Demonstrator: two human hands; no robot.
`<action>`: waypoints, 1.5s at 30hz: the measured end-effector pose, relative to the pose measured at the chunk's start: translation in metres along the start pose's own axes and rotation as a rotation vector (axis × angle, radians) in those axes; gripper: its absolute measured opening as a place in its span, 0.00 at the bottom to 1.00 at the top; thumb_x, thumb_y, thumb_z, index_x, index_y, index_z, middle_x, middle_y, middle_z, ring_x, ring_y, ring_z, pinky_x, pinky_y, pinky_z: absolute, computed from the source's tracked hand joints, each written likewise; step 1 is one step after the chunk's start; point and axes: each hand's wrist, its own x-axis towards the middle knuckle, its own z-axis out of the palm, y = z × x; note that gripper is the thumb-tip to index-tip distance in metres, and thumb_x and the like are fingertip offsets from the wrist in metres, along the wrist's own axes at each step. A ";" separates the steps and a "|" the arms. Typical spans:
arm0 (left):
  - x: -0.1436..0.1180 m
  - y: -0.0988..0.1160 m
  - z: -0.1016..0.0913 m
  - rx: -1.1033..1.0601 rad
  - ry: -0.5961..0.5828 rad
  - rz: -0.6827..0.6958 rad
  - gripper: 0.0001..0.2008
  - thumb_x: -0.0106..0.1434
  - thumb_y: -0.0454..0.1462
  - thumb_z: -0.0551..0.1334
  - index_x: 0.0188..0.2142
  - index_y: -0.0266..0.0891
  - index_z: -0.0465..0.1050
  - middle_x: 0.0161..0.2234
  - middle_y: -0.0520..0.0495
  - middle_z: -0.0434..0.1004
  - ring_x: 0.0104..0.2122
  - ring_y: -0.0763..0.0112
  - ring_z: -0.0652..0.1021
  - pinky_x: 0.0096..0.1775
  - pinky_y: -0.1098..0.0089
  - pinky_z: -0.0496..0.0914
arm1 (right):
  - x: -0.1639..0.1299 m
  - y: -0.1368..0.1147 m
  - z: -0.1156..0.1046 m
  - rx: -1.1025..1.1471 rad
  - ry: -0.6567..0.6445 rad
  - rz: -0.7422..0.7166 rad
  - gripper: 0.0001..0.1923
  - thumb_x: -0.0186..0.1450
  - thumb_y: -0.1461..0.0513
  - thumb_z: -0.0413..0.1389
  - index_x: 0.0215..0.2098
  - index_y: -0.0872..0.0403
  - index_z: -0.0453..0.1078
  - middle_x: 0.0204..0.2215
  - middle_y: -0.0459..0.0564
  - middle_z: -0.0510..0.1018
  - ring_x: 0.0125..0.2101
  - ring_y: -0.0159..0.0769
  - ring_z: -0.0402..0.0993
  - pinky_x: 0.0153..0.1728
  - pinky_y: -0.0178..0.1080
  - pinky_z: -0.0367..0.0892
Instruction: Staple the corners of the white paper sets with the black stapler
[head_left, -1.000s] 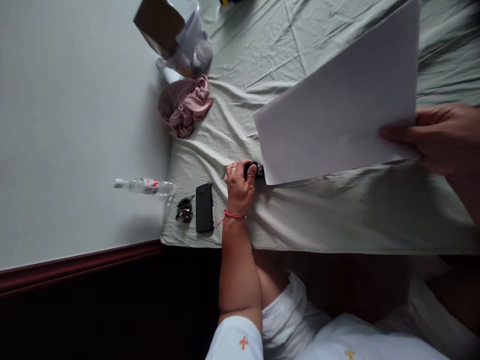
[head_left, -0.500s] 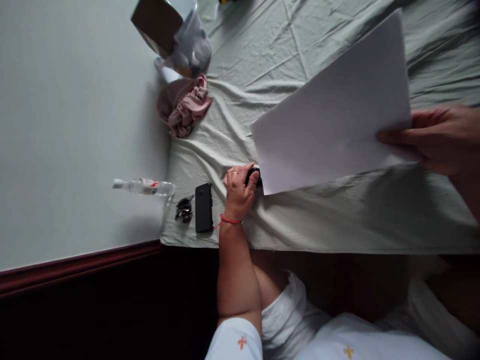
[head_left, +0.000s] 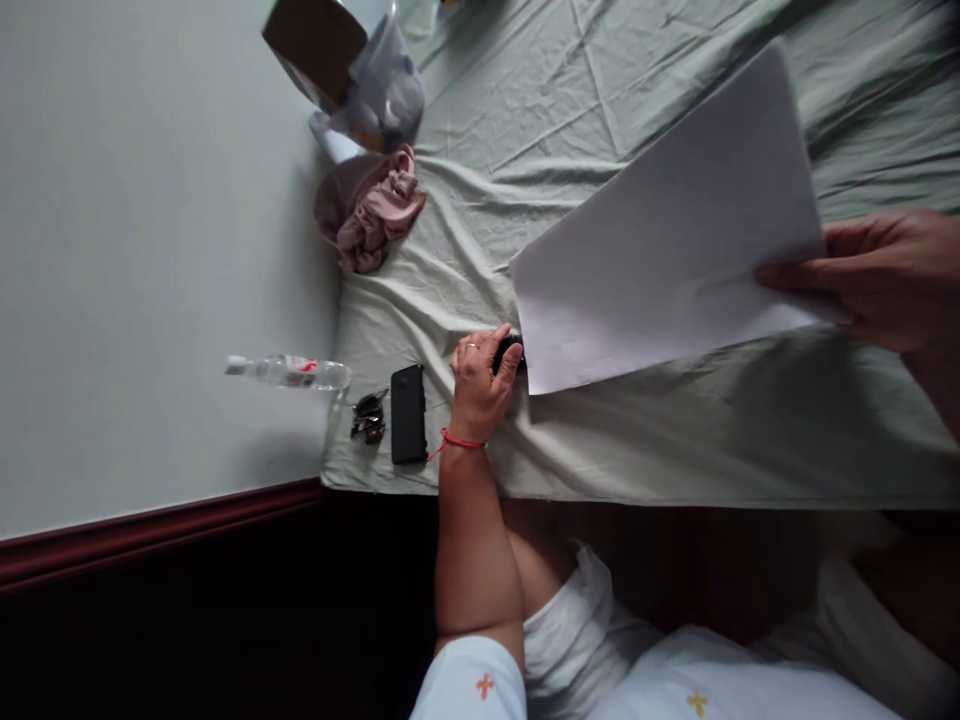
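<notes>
Paper sheet, corner over half-hidden black object.

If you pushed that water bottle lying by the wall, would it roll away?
Probably yes. The water bottle lies on its side and looks round, so a sideways nudge would likely roll it. It looks clear, thin plastic, so probably light. It lies at the bedsheet's edge, beside the keys, which might stop it.

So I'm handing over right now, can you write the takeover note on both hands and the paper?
Left hand: closed around a small black object on the green sheet, at the paper's lower corner.
Right hand: pinching the white paper at its right edge, held tilted above the sheet.
Nearby: black phone, keys, water bottle.
Done: paper lifted, object gripped.
Left: paper not yet set down.
</notes>
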 end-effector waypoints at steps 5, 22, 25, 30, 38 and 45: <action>-0.002 0.003 -0.003 -0.002 -0.048 0.013 0.30 0.74 0.58 0.51 0.60 0.44 0.77 0.54 0.36 0.80 0.56 0.51 0.74 0.61 0.48 0.65 | -0.010 -0.007 0.008 0.003 -0.015 0.019 0.12 0.51 0.61 0.74 0.32 0.54 0.81 0.33 0.54 0.81 0.26 0.29 0.74 0.20 0.29 0.65; -0.002 0.004 -0.015 -0.044 -0.185 0.104 0.28 0.75 0.56 0.53 0.60 0.44 0.77 0.50 0.38 0.82 0.53 0.53 0.76 0.59 0.50 0.67 | -0.019 -0.017 0.017 -0.035 0.052 0.067 0.09 0.53 0.60 0.72 0.31 0.52 0.81 0.25 0.52 0.76 0.20 0.27 0.67 0.14 0.28 0.56; -0.002 0.006 -0.017 -0.076 -0.195 0.104 0.27 0.75 0.56 0.53 0.59 0.45 0.78 0.50 0.40 0.82 0.54 0.54 0.76 0.60 0.50 0.67 | -0.017 -0.015 0.016 -0.072 0.061 0.090 0.11 0.53 0.60 0.73 0.32 0.53 0.80 0.27 0.52 0.77 0.21 0.27 0.68 0.15 0.28 0.58; 0.001 0.008 -0.013 -0.204 -0.124 0.012 0.27 0.77 0.53 0.49 0.46 0.44 0.85 0.44 0.40 0.83 0.50 0.57 0.79 0.55 0.54 0.72 | -0.018 -0.017 0.016 -0.078 0.063 0.121 0.08 0.55 0.62 0.72 0.31 0.54 0.80 0.26 0.52 0.77 0.20 0.26 0.67 0.15 0.28 0.57; 0.002 0.012 -0.011 -0.146 -0.149 0.020 0.17 0.77 0.44 0.54 0.45 0.45 0.83 0.58 0.43 0.82 0.68 0.56 0.70 0.69 0.41 0.59 | -0.028 -0.024 0.020 -0.095 0.042 0.110 0.04 0.62 0.64 0.67 0.35 0.55 0.79 0.25 0.47 0.74 0.20 0.22 0.64 0.17 0.26 0.58; 0.005 0.021 -0.017 -0.080 -0.321 -0.030 0.18 0.79 0.42 0.51 0.48 0.47 0.81 0.64 0.46 0.77 0.72 0.55 0.65 0.70 0.32 0.47 | -0.023 -0.019 0.019 -0.093 0.045 0.092 0.08 0.61 0.64 0.68 0.41 0.54 0.81 0.32 0.50 0.78 0.22 0.23 0.68 0.17 0.25 0.59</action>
